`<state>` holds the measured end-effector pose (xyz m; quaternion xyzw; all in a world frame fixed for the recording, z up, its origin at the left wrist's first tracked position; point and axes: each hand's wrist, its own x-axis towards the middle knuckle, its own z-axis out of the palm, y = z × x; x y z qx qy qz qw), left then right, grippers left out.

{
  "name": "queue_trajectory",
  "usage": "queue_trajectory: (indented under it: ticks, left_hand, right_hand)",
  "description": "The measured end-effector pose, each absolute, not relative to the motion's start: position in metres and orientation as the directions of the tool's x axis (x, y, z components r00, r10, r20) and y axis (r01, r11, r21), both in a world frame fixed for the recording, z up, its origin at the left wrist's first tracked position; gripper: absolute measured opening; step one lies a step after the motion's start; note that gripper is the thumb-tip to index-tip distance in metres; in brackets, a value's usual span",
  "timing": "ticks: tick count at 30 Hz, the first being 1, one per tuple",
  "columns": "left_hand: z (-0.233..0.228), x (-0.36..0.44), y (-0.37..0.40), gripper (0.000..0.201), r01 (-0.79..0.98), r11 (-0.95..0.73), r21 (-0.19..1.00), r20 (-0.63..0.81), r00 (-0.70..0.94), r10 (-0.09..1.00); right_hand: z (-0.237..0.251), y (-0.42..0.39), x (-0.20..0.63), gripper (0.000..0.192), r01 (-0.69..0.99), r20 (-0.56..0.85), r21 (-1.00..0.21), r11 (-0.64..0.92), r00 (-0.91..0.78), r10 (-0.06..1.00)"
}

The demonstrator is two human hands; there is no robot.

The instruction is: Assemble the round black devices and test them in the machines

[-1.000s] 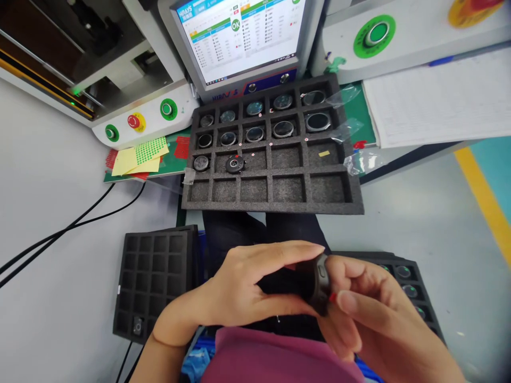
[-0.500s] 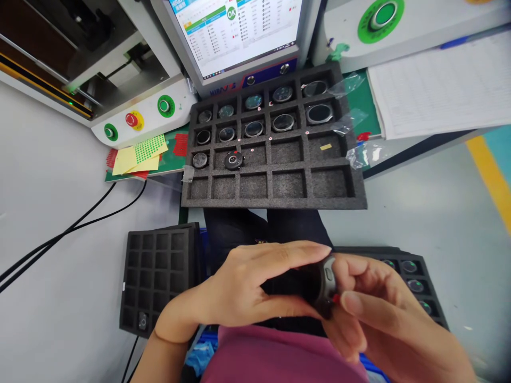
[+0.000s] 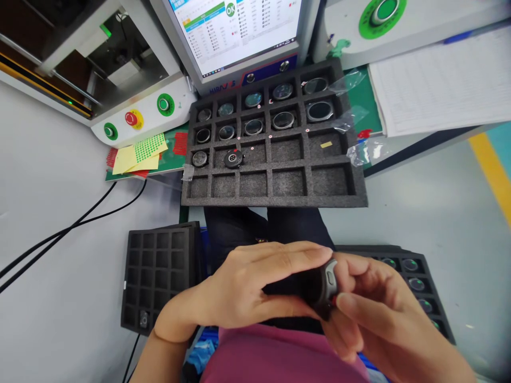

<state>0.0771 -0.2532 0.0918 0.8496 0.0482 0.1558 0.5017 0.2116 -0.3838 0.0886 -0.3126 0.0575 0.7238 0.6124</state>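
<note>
Both hands hold one round black watch body (image 3: 324,287) close to my chest, its side button facing up. My left hand (image 3: 243,287) curls over it from the left, and my right hand (image 3: 367,308) pinches it from the right, with a small red bit showing at the thumb. Ahead on the bench lies a black foam tray (image 3: 275,194); its far rows hold several round watch bodies, and one watch body (image 3: 233,158) lies face-down in the third row. The near cells are bare foam.
A second foam tray (image 3: 157,276) sits low on the left, a third tray with watch bodies (image 3: 415,282) low on the right. A monitor (image 3: 235,32), machine panel with buttons (image 3: 136,118), sticker sheets (image 3: 139,154), paper forms (image 3: 439,85) and black cables (image 3: 59,234) surround the bench.
My hands have stayed together on the watch body, turning it slightly. The view has tilted a little, shifting the bench upward in the picture.
</note>
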Motion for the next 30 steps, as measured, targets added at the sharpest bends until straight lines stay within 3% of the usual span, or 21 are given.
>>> queue_trajectory:
  ticks: [3, 8, 13, 16, 20, 23, 26, 30]
  left_hand:
    - [0.090, 0.076, -0.253, 0.055, -0.103, -0.533, 0.840, 0.259, 0.939, 0.228]
    - [0.084, 0.076, -0.250, 0.059, -0.163, -0.509, 0.845, 0.309, 0.926, 0.217]
    - [0.081, 0.078, -0.248, 0.067, -0.165, -0.417, 0.894, 0.283, 0.929, 0.240]
    - [0.083, 0.080, -0.248, 0.056, -0.132, -0.200, 0.971, 0.185, 0.943, 0.277]
    - [0.081, 0.079, -0.252, 0.048, -0.085, 0.306, 0.948, -0.017, 0.948, 0.318]
    - [0.080, 0.079, -0.258, 0.036, -0.072, 0.466, 0.882, -0.103, 0.935, 0.338]
    - [0.081, 0.079, -0.267, 0.035, -0.056, 0.408, 0.911, -0.119, 0.913, 0.389]
    - [0.089, 0.079, -0.278, 0.023, 0.082, 0.072, 0.994, -0.107, 0.853, 0.511]
  right_hand:
    - [0.080, -0.387, 0.208, 0.038, -0.910, -0.409, -0.340, -0.237, -0.084, 0.909]
    - [0.088, -0.385, 0.202, 0.069, -0.922, -0.571, -0.296, -0.249, -0.038, 0.820]
    - [0.079, -0.385, 0.193, 0.069, -0.926, -0.476, -0.315, -0.208, -0.035, 0.879]
    - [0.074, -0.384, 0.194, 0.064, -0.918, -0.478, -0.349, -0.191, -0.001, 0.879]
    - [0.071, -0.377, 0.203, 0.036, -0.743, -0.378, -0.654, 0.142, 0.484, 0.789]
    - [0.068, -0.373, 0.201, 0.019, -0.564, -0.268, -0.795, 0.223, 0.657, 0.705]
    - [0.068, -0.374, 0.191, 0.025, -0.538, -0.214, -0.825, 0.171, 0.579, 0.787]
    - [0.072, -0.375, 0.180, 0.015, -0.496, -0.135, -0.840, 0.221, 0.585, 0.800]
